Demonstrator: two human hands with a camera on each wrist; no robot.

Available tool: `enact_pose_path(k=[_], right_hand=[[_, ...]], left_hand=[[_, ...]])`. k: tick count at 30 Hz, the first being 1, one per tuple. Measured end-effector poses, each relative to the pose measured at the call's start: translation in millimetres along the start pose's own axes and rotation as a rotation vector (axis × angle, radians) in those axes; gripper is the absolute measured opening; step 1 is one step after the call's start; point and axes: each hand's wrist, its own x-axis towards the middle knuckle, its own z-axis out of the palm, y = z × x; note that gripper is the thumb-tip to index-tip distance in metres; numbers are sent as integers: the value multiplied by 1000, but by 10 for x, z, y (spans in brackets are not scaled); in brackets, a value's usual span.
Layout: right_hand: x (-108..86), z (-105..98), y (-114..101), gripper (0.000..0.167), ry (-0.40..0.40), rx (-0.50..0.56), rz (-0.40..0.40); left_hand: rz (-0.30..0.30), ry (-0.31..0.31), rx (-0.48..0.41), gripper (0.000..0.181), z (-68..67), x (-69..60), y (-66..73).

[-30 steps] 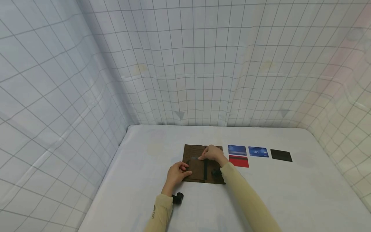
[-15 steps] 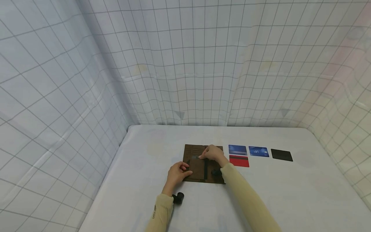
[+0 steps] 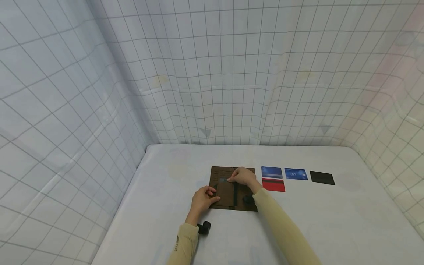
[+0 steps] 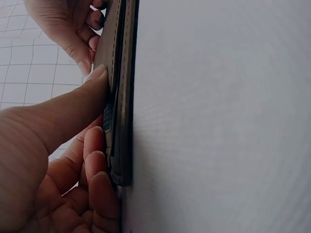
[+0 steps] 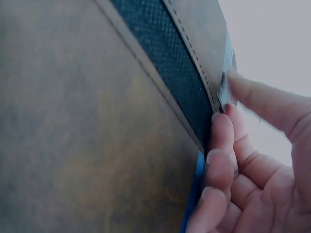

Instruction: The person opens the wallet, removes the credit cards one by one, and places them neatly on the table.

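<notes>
A brown leather card wallet (image 3: pixel 225 194) with a dark elastic band (image 3: pixel 235 195) lies unfolded on the table. My left hand (image 3: pixel 201 199) holds its near left part, the thumb on the inner panel and the curled fingers against the edge in the left wrist view. At the top of that panel my right hand (image 3: pixel 243 175) pinches a thin card (image 5: pixel 227 60) between thumb and forefinger. Only a pale bluish strip of this card shows; the rest is hidden by the leather and fingers. Another blue edge (image 5: pixel 195 187) sticks out beside the band in the right wrist view.
Right of the wallet lie a blue card (image 3: pixel 271 172), a red card (image 3: pixel 273 185), a blue card marked VIP (image 3: pixel 296 174) and a black card (image 3: pixel 322 177). White cloth covers the table (image 3: pixel 159 191). Grid-patterned curtains (image 3: pixel 232 92) hang behind and at both sides.
</notes>
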Motion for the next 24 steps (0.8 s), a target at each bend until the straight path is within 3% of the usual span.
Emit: enact_pose_path(k=[14,24], right_hand=[[33,-9,-15,31,-30,-18,15],[52,-15,-3,29,-28,33,5]], left_hand=[[-13,-1,-4,26,13,-5,3],[-14,-3,1,26,6,8,8]])
